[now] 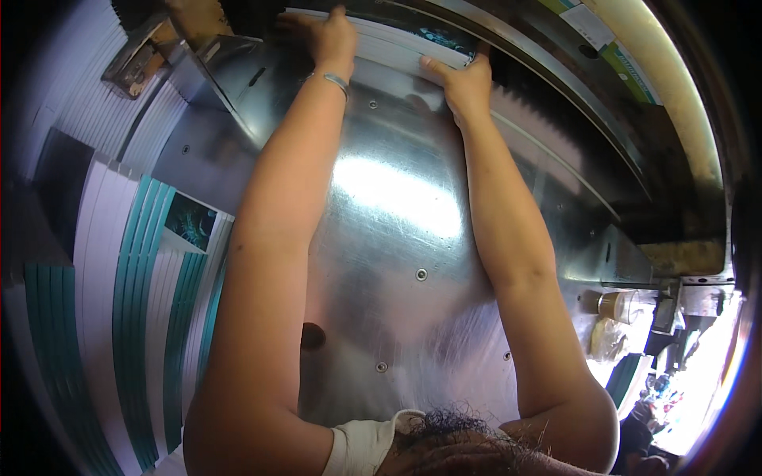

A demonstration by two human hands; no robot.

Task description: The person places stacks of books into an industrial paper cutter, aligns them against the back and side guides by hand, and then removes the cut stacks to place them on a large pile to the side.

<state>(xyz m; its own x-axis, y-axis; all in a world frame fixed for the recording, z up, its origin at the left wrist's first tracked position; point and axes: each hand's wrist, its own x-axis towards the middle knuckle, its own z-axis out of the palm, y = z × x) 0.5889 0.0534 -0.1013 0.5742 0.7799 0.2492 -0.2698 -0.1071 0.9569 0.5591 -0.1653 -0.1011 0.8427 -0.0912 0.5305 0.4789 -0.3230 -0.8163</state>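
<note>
Both my arms stretch forward over a shiny metal table. At its far end lies a stack of booklets [397, 41], with white edges towards me and a dark, blue-patterned cover on top. My left hand [327, 40] is at the stack's left end, fingers stretched out to the left and somewhat blurred. Around the right corner of the stack, my right hand [467, 83] has its thumb on the near edge and a finger at the end; the other fingers are hidden. A metal bracelet [337, 82] circles my left wrist.
A metal machine beam [548, 87] curves across the far right, above the table [381, 278]. Tall stacks of white and teal booklets [143, 317] stand at the left. A worn block [131, 63] sits at the far left. A cup [615, 307] stands at the right.
</note>
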